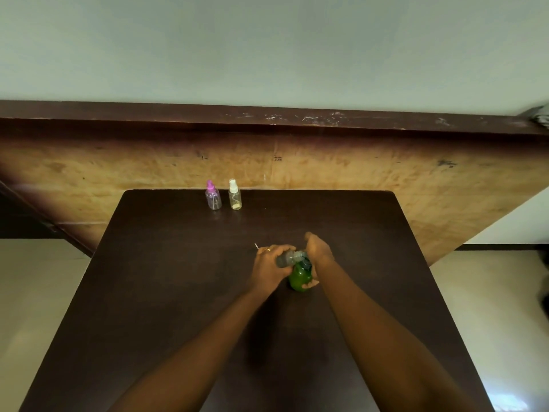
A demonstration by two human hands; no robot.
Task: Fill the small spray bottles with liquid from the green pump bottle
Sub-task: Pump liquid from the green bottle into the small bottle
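The green pump bottle [299, 278] stands upright near the middle of the dark table [178, 278]. My right hand [319, 252] wraps it from the right and covers its pump head. My left hand [269, 267] holds a small clear bottle [286, 258] tilted on its side, its mouth against the pump's nozzle. A thin white tube [256, 246] sticks out past my left hand. Two small spray bottles stand at the table's far edge: one with a pink cap [213, 196] and one with a white cap [235, 195].
A wooden panel [326, 171] leans behind the table's far edge. Pale floor [35, 278] shows on both sides of the table.
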